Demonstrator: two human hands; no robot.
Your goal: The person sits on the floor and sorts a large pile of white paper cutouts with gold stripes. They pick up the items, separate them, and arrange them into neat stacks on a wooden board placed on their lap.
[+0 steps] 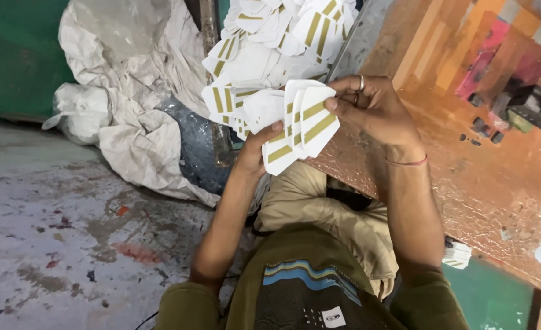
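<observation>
A person seated on a stained floor fans a small stack of white cut-out pieces with gold stripes [298,131], the left hand [259,146] closed under its near edge with the thumb pressed on top and the right hand [374,110] pinching its far right edge between fingertips. The stack sits between both hands, just left of a worn copper-coloured tabletop [484,177]. Judging by the large loose heap of matching white striped pieces [276,43] beyond, only a small share has been gathered and most remains.
</observation>
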